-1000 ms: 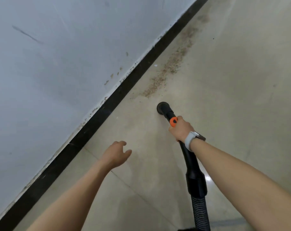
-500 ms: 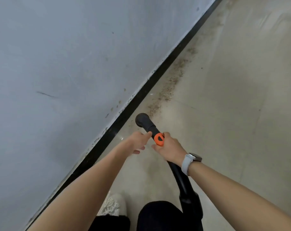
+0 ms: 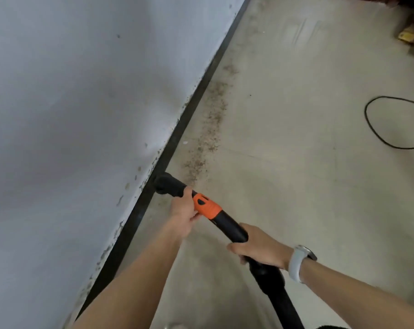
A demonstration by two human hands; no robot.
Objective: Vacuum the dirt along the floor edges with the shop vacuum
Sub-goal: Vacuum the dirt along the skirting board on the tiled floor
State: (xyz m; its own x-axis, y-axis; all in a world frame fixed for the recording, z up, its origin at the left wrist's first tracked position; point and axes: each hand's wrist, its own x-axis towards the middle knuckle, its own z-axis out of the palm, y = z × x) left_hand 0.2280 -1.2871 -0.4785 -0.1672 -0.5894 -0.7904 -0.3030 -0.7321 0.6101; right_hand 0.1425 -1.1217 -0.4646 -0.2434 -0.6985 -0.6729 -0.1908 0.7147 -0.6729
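A black vacuum wand (image 3: 227, 225) with an orange collar (image 3: 206, 206) slants up-left across the floor. Its black nozzle end (image 3: 164, 184) sits against the black baseboard (image 3: 175, 138). My left hand (image 3: 183, 210) grips the wand just behind the nozzle, beside the orange collar. Lower down the wand, my right hand (image 3: 260, 248), with a white watch on the wrist, grips the black tube. A brown trail of dirt (image 3: 208, 131) runs along the floor near the baseboard, ahead of the nozzle.
A grey-white wall (image 3: 82, 103) fills the left side. Beige floor (image 3: 308, 174) spreads to the right. On it at the right edge lies a loop of black cable (image 3: 372, 129). A yellow-brown object (image 3: 407, 36) sits at the top right corner.
My left hand has come over and taken hold of the wand near the nozzle. My right hand has slid back down the tube. The nozzle has moved left to the baseboard.
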